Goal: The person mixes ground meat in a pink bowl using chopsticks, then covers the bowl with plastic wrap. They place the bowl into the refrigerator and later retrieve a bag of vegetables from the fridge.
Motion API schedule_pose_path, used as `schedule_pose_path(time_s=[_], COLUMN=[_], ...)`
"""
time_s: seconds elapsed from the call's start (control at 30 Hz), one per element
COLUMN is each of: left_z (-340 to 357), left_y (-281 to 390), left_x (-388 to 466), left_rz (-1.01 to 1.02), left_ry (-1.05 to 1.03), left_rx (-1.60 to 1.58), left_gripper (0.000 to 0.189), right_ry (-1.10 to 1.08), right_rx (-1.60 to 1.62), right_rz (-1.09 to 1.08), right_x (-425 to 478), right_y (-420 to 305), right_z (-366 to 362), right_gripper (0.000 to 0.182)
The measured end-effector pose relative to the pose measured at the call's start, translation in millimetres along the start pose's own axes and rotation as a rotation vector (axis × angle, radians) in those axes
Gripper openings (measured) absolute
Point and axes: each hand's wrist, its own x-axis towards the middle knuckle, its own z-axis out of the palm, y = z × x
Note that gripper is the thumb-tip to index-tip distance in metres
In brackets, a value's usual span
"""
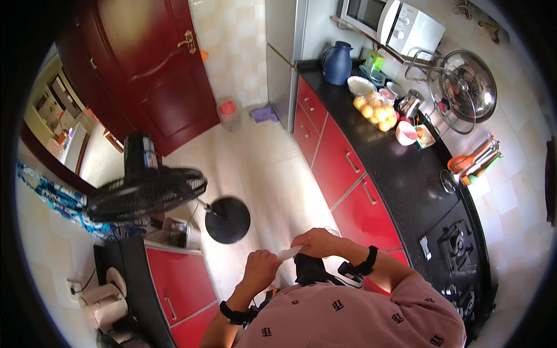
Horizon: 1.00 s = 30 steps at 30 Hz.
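Observation:
Both hands are raised in front of my chest, above the floor between the two counters. My left hand (260, 269) grips one end of a small white thing (288, 252), which looks thin and soft, like tissue or plastic film. Its other end is pinched in my right hand (317, 242), a little higher in the view. What exactly the white thing is, I cannot tell. Each wrist wears a black strap. Beneath my right hand something black hangs near my pink shirt, partly hidden by the hand and arm.
A black standing fan (148, 195) is at the left, its round base (227, 220) on the floor. On the right, the black countertop (387, 174) holds a blue jug (337, 63), bagged round yellow fruit (376, 110) and a gas hob (457, 245). A red door (152, 78) stands at the far left.

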Motion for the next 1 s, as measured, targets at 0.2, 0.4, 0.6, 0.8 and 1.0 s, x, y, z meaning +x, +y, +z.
schedule_pose_path(time_s=[0.2,0.4,0.6,0.8,1.0], left_z=[-14.7,-41.6,-28.6,-12.2,-26.3], left_y=[24.2,68.4,77.2,29.5,23.6], left_x=[113.7,218.3,277.2,283.1,276.8], left_rz=[0.062,-0.198,-0.473,-0.258,-0.077], left_ry=[0.032,-0.327,0.031,0.11,-0.077], left_rx=[-0.072,-0.75,-1.21,-0.5,-0.588], left_gripper=[0.014,0.017,0.022,0.029,0.023], right_ry=[0.115,0.144,0.142,0.198,0.405], right_rx=[0.146,0.935,1.085,0.475,0.098], right_rz=[-0.026,-0.226,-0.149,0.126,-0.028], right_x=[25.5,39.6,55.3,39.9,26.2], right_y=[98.2,155.7,133.6,111.3,108.6], right_z=[-76.9,-116.0,-89.2,-124.9,-147.6], right_gripper=[0.019,0.021,0.028,0.036,0.027])
